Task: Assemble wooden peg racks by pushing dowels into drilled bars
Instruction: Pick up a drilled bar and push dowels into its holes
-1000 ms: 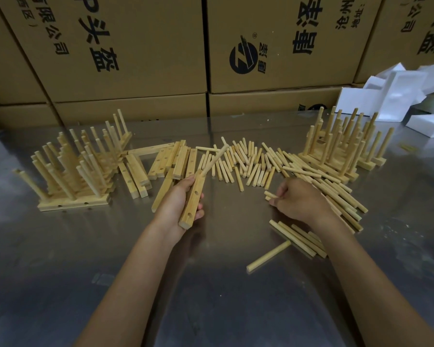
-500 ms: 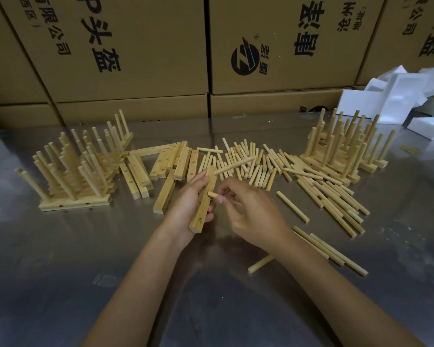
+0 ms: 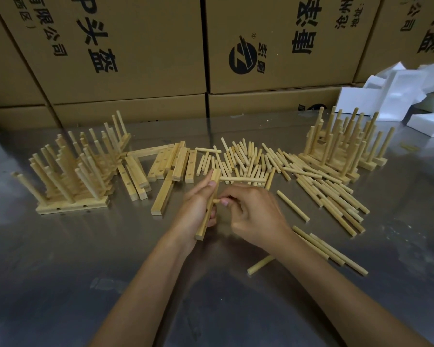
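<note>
My left hand (image 3: pixel 197 209) grips a drilled wooden bar (image 3: pixel 203 226), held on edge above the metal table (image 3: pixel 60 271). One dowel (image 3: pixel 243 179) sticks out of the bar's upper hole toward the right. My right hand (image 3: pixel 253 216) pinches a second dowel (image 3: pixel 216 201), whose tip sits at the bar's middle hole; most of that dowel is hidden in my fingers. Loose dowels (image 3: pixel 246 159) lie in a pile behind my hands. Undrilled-looking spare bars (image 3: pixel 178 161) lie to the left of the pile.
Stacks of finished peg racks stand at the left (image 3: pixel 73 176) and at the right (image 3: pixel 341 146). More loose dowels (image 3: pixel 336 196) spread at the right and beside my right forearm (image 3: pixel 328 249). Cardboard boxes (image 3: pixel 135 46) wall the back; white foam pieces (image 3: pixel 398 96) lie at the far right.
My right hand left the dowel pile with a dowel and brought it to the bar. The first dowel now points right instead of up-right; the second dowel's tip has reached the middle hole.
</note>
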Tool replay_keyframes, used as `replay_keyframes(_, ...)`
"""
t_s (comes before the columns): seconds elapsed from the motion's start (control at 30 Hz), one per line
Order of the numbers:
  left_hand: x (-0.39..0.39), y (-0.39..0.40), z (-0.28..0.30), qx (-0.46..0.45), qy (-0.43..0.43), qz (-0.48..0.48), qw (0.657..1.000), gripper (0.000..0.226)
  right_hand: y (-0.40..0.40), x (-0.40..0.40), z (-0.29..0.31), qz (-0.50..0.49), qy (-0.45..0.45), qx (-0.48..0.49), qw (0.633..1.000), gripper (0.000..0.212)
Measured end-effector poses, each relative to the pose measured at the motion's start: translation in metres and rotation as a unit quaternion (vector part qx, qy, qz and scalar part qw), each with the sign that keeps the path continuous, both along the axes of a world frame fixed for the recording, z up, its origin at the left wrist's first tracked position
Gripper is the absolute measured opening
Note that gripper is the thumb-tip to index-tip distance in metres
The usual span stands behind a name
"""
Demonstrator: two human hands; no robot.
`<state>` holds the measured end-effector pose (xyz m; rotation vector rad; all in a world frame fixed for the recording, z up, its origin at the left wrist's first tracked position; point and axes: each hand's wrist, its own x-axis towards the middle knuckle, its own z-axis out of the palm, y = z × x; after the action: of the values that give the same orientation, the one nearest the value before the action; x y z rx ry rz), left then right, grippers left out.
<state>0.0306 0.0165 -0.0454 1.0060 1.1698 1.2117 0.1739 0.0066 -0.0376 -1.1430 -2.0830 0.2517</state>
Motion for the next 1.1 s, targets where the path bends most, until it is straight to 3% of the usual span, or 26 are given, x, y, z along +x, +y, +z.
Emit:
replay_keyframes(0.4, 0.001, 0.001, 0.004, 0.009, 0.010, 0.008, 1.000, 0.032, 0.006, 0.004, 0.007, -0.005, 0.139, -0.154, 0.978, 0.009)
replay_keyframes(0.57, -0.006, 0.004, 0.004, -0.015, -0.025, 0.088, 0.996, 0.034, 0.014, 0.040, 0.026, -0.042, 0.182, -0.191, 0.964, 0.027)
replay_keyframes(0.63, -0.016, 0.007, 0.004, -0.022, -0.059, 0.114, 0.991, 0.034, 0.022, 0.064, 0.024, -0.112, 0.142, -0.184, 0.966, 0.021)
replay_keyframes(0.67, -0.020, 0.009, 0.004, -0.024, -0.075, 0.121, 0.990, 0.034, 0.028, 0.075, 0.020, -0.165, 0.075, -0.185, 0.966, 0.019)
replay_keyframes(0.77, -0.026, 0.012, 0.004, -0.024, -0.101, 0.122, 0.987, 0.036, 0.040, 0.092, 0.007, -0.257, -0.103, -0.293, 0.915, 0.010)
replay_keyframes(0.83, -0.026, 0.014, 0.003, -0.027, -0.107, 0.124, 0.986, 0.036, 0.042, 0.091, 0.004, -0.264, -0.119, -0.329, 0.899, 0.009)
replay_keyframes(0.93, -0.026, 0.014, 0.002, -0.032, -0.119, 0.126, 0.984, 0.037, 0.034, 0.078, 0.008, -0.199, -0.078, -0.256, 0.943, 0.003)
replay_keyframes(1.0, -0.026, 0.014, 0.001, -0.036, -0.137, 0.130, 0.981, 0.035, 0.020, 0.055, 0.013, -0.081, -0.017, -0.226, 0.971, 0.012)
replay_keyframes(1.1, -0.027, 0.014, 0.002, -0.039, -0.155, 0.132, 0.978, 0.032, -0.005, 0.011, 0.017, 0.089, 0.029, -0.182, 0.979, 0.014)
